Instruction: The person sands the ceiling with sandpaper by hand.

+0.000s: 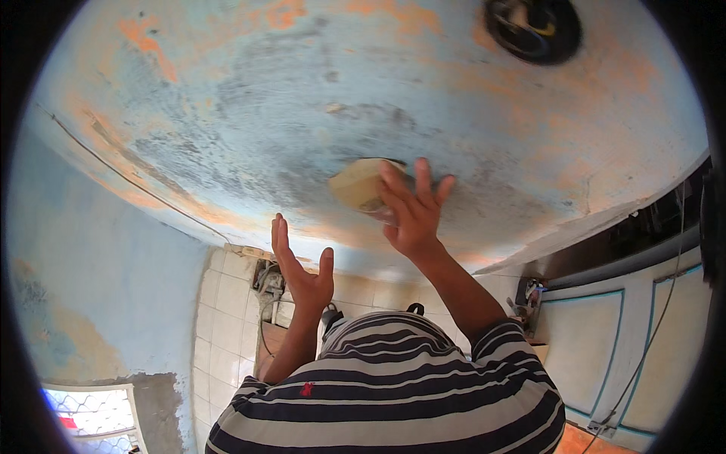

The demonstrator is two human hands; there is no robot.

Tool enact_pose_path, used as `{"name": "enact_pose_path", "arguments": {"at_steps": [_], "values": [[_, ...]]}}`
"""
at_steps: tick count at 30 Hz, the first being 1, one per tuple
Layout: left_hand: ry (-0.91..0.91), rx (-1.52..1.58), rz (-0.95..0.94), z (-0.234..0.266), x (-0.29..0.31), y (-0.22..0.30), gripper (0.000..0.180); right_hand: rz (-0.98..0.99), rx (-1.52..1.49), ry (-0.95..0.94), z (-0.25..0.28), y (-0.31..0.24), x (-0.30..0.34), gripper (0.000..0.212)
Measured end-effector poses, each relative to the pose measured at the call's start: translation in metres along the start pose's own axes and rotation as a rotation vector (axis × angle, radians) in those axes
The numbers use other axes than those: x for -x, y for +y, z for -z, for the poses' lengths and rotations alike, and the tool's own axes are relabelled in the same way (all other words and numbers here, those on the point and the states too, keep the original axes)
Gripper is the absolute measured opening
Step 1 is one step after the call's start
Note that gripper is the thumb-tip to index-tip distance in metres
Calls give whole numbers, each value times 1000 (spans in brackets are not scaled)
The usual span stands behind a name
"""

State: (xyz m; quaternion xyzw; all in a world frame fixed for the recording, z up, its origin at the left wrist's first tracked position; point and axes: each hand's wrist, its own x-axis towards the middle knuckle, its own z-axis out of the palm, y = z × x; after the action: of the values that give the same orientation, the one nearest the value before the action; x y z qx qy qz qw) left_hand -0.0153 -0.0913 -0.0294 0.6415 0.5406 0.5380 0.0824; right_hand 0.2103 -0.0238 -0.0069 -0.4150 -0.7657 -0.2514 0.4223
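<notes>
My right hand (414,216) presses a tan sheet of sandpaper (355,184) against a worn pale-blue wall (249,98). Some of its fingers are spread, and the thumb side lies over the sheet. A dark edge shows along the sheet's top; its underside is hidden against the wall. Grey scuff marks and orange patches surround it on the paint. To the left, my left hand (304,284) is raised with fingers stretched up and thumb apart. Nothing is in it, and it appears to be near the wall; contact cannot be made out.
A round black wall box (535,30) with loose wires sits at the upper right. A cable (128,170) runs along the wall's left edge. Clutter (268,281) stands on the tiled floor (227,303). Pale cabinet doors (582,344) with a hanging cord are at right, a window (94,416) lower left.
</notes>
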Motion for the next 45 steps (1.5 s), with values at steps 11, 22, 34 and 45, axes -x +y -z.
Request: {"name": "enact_pose_path", "arguments": {"at_steps": [11, 22, 34, 45], "values": [[-37, 15, 7, 101, -70, -105, 79, -131, 1, 121, -66, -84, -55, 32], [-123, 43, -113, 170, -127, -185, 78, 203, 312, 0, -82, -118, -172, 46], [-69, 104, -89, 201, -131, -216, 81, 285, 464, 84, -80, -144, -274, 36], [-104, 132, -44, 198, -137, -227, 78, 73, 354, 243, -33, -123, -274, 24]]}}
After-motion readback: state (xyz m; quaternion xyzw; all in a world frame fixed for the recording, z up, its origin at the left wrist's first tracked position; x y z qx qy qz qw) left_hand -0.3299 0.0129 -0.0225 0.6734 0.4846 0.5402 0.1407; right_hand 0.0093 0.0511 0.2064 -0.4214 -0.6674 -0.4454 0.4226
